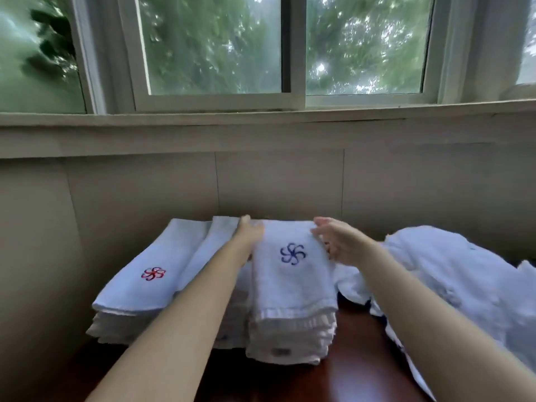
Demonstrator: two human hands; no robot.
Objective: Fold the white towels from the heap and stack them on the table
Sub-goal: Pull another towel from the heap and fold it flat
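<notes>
A folded white towel with a blue pinwheel mark (293, 274) lies on top of a stack of folded towels (290, 338) on the dark wooden table (353, 378). My left hand (250, 234) rests on the towel's far left corner, fingers hidden behind it. At the far right edge of the towel is my right hand (339, 239), fingers spread and touching it. To the left stands another stack topped by a towel with a red pinwheel mark (145, 280). The heap of unfolded white towels (452, 285) lies at the right.
A beige wall (145, 192) rises right behind the stacks, with a window sill and sliding window (290, 82) above. The table's bare wood shows in front of the stacks and between the blue-marked stack and the heap.
</notes>
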